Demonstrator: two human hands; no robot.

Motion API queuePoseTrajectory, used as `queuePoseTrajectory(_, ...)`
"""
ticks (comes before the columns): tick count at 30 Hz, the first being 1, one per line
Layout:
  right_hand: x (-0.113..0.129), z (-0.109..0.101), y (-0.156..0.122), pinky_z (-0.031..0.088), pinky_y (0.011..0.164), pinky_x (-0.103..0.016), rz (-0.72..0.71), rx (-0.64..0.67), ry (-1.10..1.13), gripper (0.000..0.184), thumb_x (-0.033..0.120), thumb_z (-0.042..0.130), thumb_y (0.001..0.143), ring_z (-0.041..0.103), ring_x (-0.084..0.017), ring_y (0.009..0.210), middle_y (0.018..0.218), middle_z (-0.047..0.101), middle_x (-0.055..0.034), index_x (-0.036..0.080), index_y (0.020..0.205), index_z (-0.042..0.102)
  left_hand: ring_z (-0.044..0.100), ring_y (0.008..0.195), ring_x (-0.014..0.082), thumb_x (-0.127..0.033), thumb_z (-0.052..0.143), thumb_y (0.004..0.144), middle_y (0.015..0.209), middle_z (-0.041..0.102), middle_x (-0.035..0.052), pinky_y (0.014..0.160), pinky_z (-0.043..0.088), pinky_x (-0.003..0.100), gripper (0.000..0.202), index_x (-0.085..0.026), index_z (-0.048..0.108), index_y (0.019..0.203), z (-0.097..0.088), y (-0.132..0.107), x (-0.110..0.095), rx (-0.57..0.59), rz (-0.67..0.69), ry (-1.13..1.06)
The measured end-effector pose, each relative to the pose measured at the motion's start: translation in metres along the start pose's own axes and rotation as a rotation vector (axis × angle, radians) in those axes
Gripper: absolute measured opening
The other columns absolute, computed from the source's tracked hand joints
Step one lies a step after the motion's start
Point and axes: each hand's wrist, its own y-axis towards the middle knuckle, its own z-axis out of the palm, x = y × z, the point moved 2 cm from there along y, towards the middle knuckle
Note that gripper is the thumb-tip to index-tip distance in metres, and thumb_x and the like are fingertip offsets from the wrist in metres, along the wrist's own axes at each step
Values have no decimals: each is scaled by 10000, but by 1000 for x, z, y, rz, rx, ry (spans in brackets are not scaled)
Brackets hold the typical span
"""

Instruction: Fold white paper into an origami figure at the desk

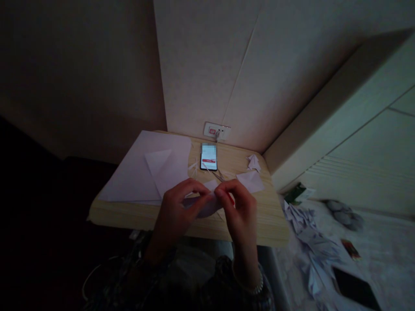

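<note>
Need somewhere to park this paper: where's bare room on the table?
The table looks bare at its right front, between the right hand, the small sheet and the right edge. Another patch lies between the phone and the folded paper piece. Crowded: the left, under large paper, and the middle, with scissors and paper strips.

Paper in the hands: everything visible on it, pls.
The paper looks thin, pale lavender-white in the dim light, with no markings that I can make out. It is held above the wooden table, pinched between thumb and fingers of both the left hand and the right hand. Its lower edge looks curved. Fingers hide much of it, so its full outline and folds can't be told.
</note>
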Motion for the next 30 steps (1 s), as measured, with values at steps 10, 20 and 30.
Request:
queuePoseTrajectory(10,-1,-2,2,408,638,-274,-5,40,-36,114,198,666,824,581,-155,687,694,663,32,230,715,661,641,664,117,-102,676,809,694,676,-11,609,487,179,124,-173,660,709,3,0,-2,14,106,71)
queuePoseTrajectory(20,-8,-12,2,436,678,-290,39,-42,-49,122,249,708,791,600,-169,694,670,662,21,219,681,665,649,680,133,-55,661,794,703,680,14,627,492,196,122,-147,653,715,0,-2,-1,45,192,170)
queuePoseTrajectory(30,-7,-15,2,437,688,-300,69,-29,-11,131,281,703,789,601,-179,717,689,660,9,218,683,659,645,692,125,-34,642,785,718,671,14,662,496,197,123,-143,655,730,2,-2,-7,72,224,153)
